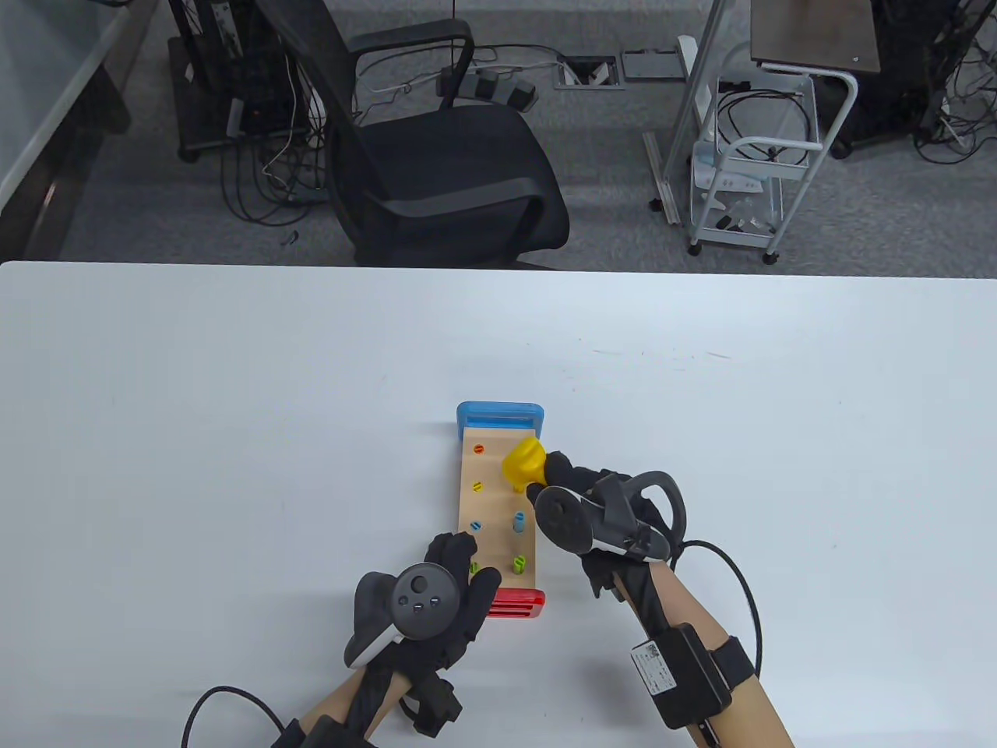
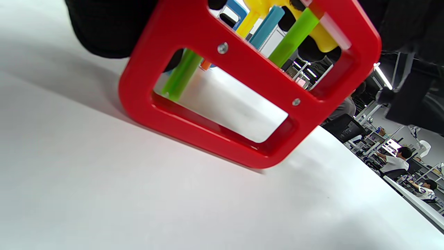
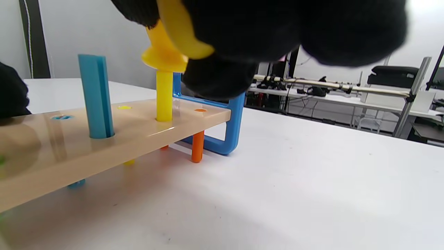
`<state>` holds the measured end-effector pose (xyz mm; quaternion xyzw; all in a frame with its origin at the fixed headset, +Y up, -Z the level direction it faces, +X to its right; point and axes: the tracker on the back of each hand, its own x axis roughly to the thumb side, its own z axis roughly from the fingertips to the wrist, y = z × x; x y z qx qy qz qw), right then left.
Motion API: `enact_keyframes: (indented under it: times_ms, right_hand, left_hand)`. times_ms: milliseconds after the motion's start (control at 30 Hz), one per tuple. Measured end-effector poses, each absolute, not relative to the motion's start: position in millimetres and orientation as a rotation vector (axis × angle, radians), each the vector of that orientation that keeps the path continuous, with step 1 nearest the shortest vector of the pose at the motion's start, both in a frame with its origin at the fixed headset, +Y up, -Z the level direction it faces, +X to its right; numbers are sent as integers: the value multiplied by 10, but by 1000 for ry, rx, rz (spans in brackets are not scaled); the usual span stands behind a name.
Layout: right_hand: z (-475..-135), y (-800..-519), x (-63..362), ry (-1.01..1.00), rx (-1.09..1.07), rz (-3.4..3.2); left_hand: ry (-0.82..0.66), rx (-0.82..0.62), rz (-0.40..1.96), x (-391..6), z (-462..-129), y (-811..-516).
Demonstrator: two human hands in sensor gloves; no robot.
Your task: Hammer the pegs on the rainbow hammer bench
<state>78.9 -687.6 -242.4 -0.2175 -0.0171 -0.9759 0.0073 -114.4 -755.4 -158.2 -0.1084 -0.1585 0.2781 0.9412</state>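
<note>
The hammer bench (image 1: 498, 499) has a tan top, a blue far end (image 1: 499, 413) and a red near end (image 1: 517, 604). My right hand (image 1: 557, 470) grips a yellow hammer (image 1: 523, 461). In the right wrist view its head (image 3: 163, 55) sits on top of a raised yellow peg (image 3: 163, 99). A blue peg (image 1: 519, 520) and a green peg (image 1: 519, 561) stand raised in the right row. The left-row pegs, orange (image 1: 479, 449), yellow (image 1: 477, 487) and blue (image 1: 475, 527), sit flush. My left hand (image 1: 459, 562) holds the bench's near left corner, fingers on top.
The white table (image 1: 234, 436) spreads wide on all sides of the bench. A black office chair (image 1: 444, 171) stands beyond the far edge. In the left wrist view the red end frame (image 2: 215, 114) stands on the table, pegs showing through it.
</note>
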Motion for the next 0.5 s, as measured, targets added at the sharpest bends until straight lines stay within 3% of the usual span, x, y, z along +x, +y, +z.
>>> enact_keyframes:
  times_ms: [33, 133, 167, 200, 233, 267, 300, 333, 367, 433, 500]
  right_hand:
    - [-2414, -6839, 797, -60, -690, -3050]
    - [-2333, -6740, 860, 337, -722, -3156]
    - [-2333, -6780, 853, 320, -765, -3179]
    - [-2367, -6851, 818, 178, -780, -3145]
    - [-2436, -6981, 764, -206, -656, -3019]
    - [-2378, -6938, 788, -159, -638, -3016]
    - [-2373, -6906, 780, 91, -729, -3050]
    - [-2405, -6909, 740, 80, -757, -3045]
    - [-2394, -6905, 728, -81, -662, -3001]
    - [-2391, -6897, 718, -7, -693, -3020]
    - [-2416, -6826, 715, -106, -669, -3010]
  left_hand:
    - [-324, -221, 567, -1144, -1583, -7554]
    - [-324, -222, 567, -1144, -1583, -7555]
    - [-323, -220, 567, -1144, -1581, -7556]
    - [-323, -220, 568, -1144, -1581, -7556]
    - [-324, -222, 567, -1143, -1583, -7556]
    - [-323, -221, 565, -1141, -1583, -7555]
    - [-324, -222, 565, -1141, -1582, -7554]
    - [-323, -221, 566, -1142, -1582, -7555]
    - [-322, -221, 567, -1144, -1582, -7555]
    - [-322, -220, 567, -1142, -1580, -7553]
    - [-322, -219, 566, -1144, -1580, -7553]
